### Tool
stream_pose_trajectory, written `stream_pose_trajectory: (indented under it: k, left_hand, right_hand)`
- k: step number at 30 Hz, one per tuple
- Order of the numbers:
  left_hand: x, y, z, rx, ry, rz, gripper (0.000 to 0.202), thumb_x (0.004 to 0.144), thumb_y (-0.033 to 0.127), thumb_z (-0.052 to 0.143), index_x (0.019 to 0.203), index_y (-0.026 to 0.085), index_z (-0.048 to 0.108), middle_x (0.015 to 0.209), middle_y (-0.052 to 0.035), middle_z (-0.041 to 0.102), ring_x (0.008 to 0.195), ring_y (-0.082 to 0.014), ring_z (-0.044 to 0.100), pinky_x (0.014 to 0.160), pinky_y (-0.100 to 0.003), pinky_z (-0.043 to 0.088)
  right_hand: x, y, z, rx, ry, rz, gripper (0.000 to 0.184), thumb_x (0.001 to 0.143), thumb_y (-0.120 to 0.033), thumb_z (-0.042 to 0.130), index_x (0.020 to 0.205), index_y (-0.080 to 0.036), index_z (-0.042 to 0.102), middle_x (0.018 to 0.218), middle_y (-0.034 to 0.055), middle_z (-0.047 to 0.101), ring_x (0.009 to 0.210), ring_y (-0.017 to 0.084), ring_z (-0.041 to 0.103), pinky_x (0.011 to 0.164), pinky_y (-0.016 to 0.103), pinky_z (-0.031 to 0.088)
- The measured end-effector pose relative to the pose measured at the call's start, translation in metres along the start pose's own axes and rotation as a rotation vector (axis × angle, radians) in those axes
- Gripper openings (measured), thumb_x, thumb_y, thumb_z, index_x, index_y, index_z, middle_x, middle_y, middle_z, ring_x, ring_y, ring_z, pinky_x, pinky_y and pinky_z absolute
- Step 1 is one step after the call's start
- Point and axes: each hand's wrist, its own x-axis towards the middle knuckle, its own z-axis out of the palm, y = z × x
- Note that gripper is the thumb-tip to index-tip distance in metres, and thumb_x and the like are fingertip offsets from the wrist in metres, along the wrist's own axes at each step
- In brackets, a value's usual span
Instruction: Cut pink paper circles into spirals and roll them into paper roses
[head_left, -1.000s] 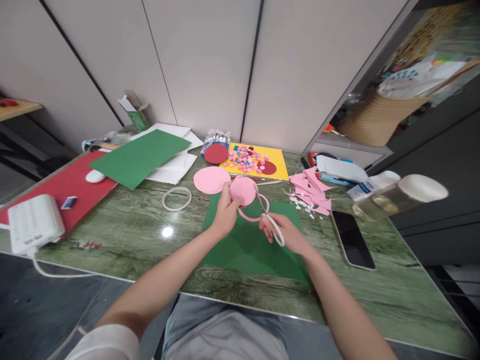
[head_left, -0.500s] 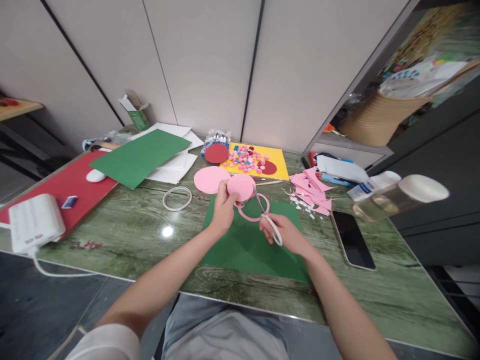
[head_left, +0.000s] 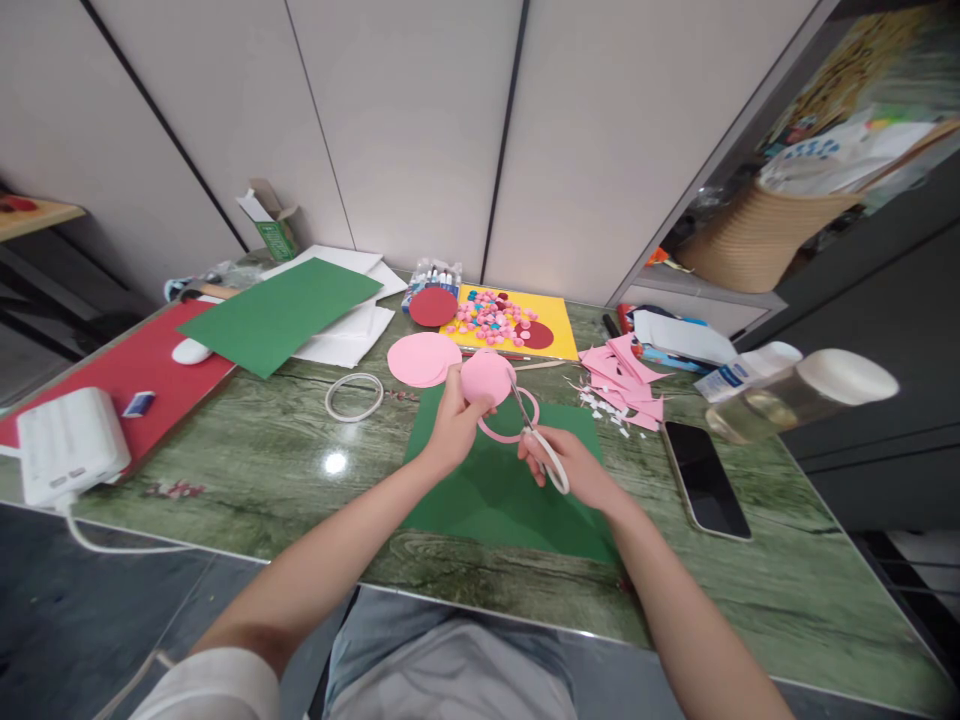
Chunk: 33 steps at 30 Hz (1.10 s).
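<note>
My left hand [head_left: 452, 425] pinches a pink paper circle [head_left: 486, 377] and holds it up above a green sheet [head_left: 495, 500] on the table. My right hand [head_left: 571, 467] grips white-handled scissors [head_left: 537, 432], whose blades reach the circle's right edge. A thin pink ring of trimmed paper [head_left: 519, 418] hangs from the circle, between the two hands. Both hands hover over the green sheet.
Larger pink circles [head_left: 421, 359] lie behind my hands, beside a yellow sheet [head_left: 559, 338] covered with small coloured discs. Pink scraps [head_left: 624, 380] and a phone [head_left: 705, 478] lie right. A white tape ring [head_left: 354, 397], green paper [head_left: 281, 312], red mat and white device [head_left: 69, 445] lie left.
The pink circle has turned slightly in my left hand and shifted a little right against the scissor blades. Both hands stay in nearly the same place.
</note>
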Motion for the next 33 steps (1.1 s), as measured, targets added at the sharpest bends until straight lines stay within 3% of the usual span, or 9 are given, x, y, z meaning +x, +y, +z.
stream_pose_trajectory:
  k: [13,19,26,33]
  left_hand:
    - [0.0016,0.0015,-0.0004,0.010,0.040,0.007,0.031,0.069,0.016,0.051,0.098,0.019,0.041,0.093,-0.0009,0.044,0.073,-0.0103,0.046,0.058,-0.020,0.044]
    - [0.0018,0.0007,-0.0019,0.000,0.058,0.022,0.025,0.070,0.013,0.049,0.093,0.019,0.042,0.082,0.0020,0.045,0.063,-0.0083,0.047,0.057,-0.021,0.042]
    - [0.0011,0.0012,-0.0003,0.023,0.000,-0.014,0.021,0.074,0.015,0.047,0.093,0.019,0.039,0.069,0.0039,0.050,0.059,-0.0101,0.050,0.058,-0.023,0.041]
    - [0.0003,0.0012,-0.0015,0.026,-0.028,-0.013,0.025,0.071,0.012,0.045,0.095,0.019,0.041,0.072,0.0041,0.048,0.058,-0.0095,0.049,0.058,-0.023,0.041]
  right_hand:
    - [0.0008,0.0033,0.0005,0.004,-0.005,-0.016,0.036,0.084,-0.050,0.043,0.075,-0.017,0.053,0.054,-0.0032,0.047,0.046,0.009,0.047,0.044,0.020,0.034]
    - [0.0006,0.0032,0.0004,-0.009,-0.009,-0.018,0.036,0.085,-0.050,0.044,0.074,-0.017,0.053,0.053,-0.0033,0.048,0.046,0.009,0.047,0.044,0.020,0.034]
    - [0.0016,0.0033,0.0001,0.001,-0.002,-0.010,0.037,0.084,-0.051,0.043,0.074,-0.017,0.053,0.054,-0.0030,0.047,0.046,0.009,0.047,0.043,0.020,0.033]
    - [0.0005,0.0002,0.0001,0.021,0.004,-0.003,0.040,0.084,-0.054,0.042,0.075,-0.017,0.053,0.056,-0.0032,0.048,0.047,0.010,0.048,0.045,0.021,0.035]
